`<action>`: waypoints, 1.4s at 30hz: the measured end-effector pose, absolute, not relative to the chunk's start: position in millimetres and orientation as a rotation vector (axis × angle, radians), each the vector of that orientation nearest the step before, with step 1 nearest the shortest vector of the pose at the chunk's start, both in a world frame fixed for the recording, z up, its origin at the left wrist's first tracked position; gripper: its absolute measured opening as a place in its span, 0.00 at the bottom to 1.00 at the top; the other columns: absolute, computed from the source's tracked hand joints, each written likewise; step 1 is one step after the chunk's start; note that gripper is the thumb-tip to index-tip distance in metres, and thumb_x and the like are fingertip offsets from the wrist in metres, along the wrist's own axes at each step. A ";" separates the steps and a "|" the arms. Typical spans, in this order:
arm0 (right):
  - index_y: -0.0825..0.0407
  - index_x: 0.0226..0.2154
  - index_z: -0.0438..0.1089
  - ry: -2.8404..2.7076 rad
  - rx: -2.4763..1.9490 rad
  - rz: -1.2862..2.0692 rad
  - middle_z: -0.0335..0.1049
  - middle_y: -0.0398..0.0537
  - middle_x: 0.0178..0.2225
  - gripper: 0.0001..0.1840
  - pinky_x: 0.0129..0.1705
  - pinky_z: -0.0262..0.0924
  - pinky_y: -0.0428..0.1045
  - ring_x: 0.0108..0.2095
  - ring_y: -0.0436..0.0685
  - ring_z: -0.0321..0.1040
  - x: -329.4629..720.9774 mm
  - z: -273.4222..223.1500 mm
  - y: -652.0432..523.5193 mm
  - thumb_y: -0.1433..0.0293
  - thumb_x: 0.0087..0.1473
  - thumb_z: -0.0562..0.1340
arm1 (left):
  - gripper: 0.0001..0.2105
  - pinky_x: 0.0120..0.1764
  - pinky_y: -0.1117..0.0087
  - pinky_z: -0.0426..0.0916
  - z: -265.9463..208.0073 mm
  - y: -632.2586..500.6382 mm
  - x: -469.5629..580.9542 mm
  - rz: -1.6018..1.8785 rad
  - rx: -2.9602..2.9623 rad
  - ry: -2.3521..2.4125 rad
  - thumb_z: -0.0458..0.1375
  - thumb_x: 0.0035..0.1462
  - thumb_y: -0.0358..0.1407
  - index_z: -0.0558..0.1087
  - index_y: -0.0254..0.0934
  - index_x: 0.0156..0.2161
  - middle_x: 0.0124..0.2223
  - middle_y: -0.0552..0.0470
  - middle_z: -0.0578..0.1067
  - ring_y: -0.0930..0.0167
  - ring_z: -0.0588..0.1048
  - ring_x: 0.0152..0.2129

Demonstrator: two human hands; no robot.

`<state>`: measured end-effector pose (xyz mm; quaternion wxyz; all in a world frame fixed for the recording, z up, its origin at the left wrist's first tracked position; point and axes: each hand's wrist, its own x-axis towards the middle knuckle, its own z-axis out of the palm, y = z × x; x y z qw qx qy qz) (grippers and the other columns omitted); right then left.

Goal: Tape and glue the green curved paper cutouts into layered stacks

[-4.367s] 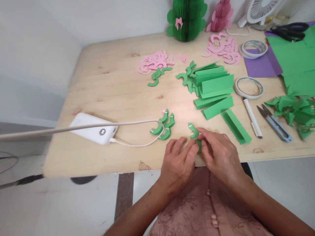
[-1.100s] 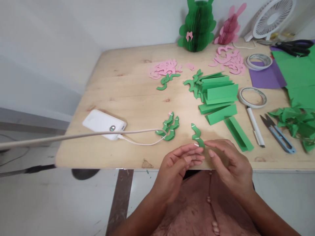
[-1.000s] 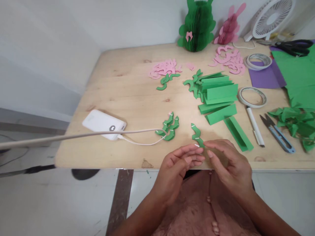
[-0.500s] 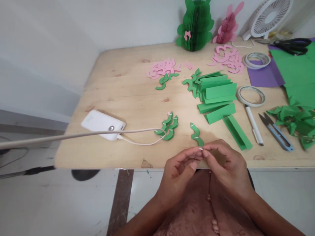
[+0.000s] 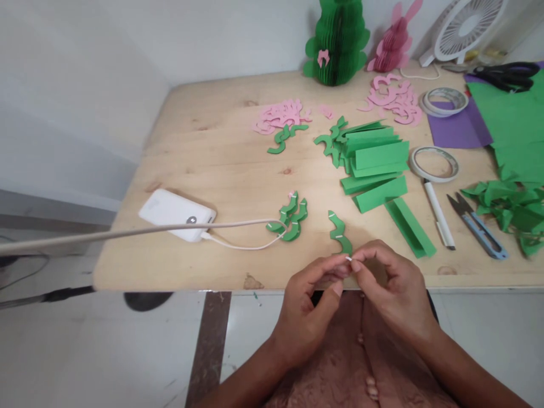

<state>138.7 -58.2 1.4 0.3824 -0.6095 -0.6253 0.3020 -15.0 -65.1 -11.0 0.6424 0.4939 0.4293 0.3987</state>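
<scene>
Between the tips of my right thumb and index finger, my right hand pinches a tiny white strip, which looks like tape. The index fingertip of my left hand meets the strip from the left, while its thumb stays apart and lower. Just beyond the fingertips lies a wavy green paper cutout with small white strips across it; its near end is by my fingers. Further left, several similar green cutouts with white strips sit in a small cluster.
A white power bank and its cable lie at left. Folded green strips, tape rolls, a white pen and thread snips are at right. Pink cutouts, a green honeycomb paper figure and a fan stand further back.
My left thumb has shifted slightly, and the white strip between the fingertips sits at a slightly different angle. The view has moved a little; things on the table stay in place.
</scene>
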 end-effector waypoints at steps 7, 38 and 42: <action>0.50 0.28 0.67 -1.498 -1.561 0.973 0.69 0.40 0.26 0.04 0.33 0.60 0.45 0.29 0.49 0.67 139.1 -1.6 -61.9 0.72 0.54 0.58 | 0.15 0.43 0.70 0.71 -14.1 -65.2 -16.2 0.964 1.404 1.021 0.52 0.58 0.26 0.71 0.39 0.49 0.42 0.51 0.76 0.72 0.75 0.38; 0.50 0.26 0.68 -1.407 -1.705 1.040 0.68 0.41 0.24 0.05 0.28 0.60 0.44 0.26 0.50 0.65 148.8 -4.5 -68.5 0.68 0.52 0.59 | 0.09 0.46 0.59 0.64 -31.8 -56.5 -23.3 0.950 2.322 1.236 0.54 0.55 0.24 0.71 0.35 0.39 0.44 0.46 0.78 0.64 0.72 0.44; 0.50 0.26 0.68 -1.425 -1.723 1.052 0.68 0.42 0.24 0.07 0.26 0.60 0.45 0.25 0.51 0.65 150.3 -4.4 -69.9 0.67 0.53 0.58 | 0.08 0.46 0.60 0.63 -29.4 -59.7 -19.6 0.947 2.298 1.233 0.53 0.56 0.24 0.72 0.35 0.38 0.44 0.46 0.78 0.65 0.72 0.44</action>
